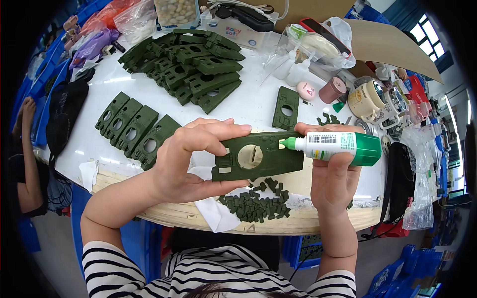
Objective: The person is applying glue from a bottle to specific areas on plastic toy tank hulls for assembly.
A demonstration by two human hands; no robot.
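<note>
My left hand (184,159) is closed on the left end of a dark green plastic model hull plate (273,158), which has a round hole and small rectangular openings. In my right hand (334,179) lies a white glue bottle (328,144) with a green base, tilted sideways. Its green nozzle is at the small opening near the plate's upper right corner; whether it touches cannot be made out. Right fingertips are close to the plate's right end, partly behind the bottle. Below the plate, many tiny green plastic blocks (256,204) lie in a loose heap.
A big pile of green hull plates (189,67) covers the table's far left, with a row of plates (131,130) nearer. Another plate (285,108) lies beyond my hands. Small green parts (329,119), a mug (366,101) and a brown-pink jar (332,90) stand right. White cloth (217,214) hangs over the front edge.
</note>
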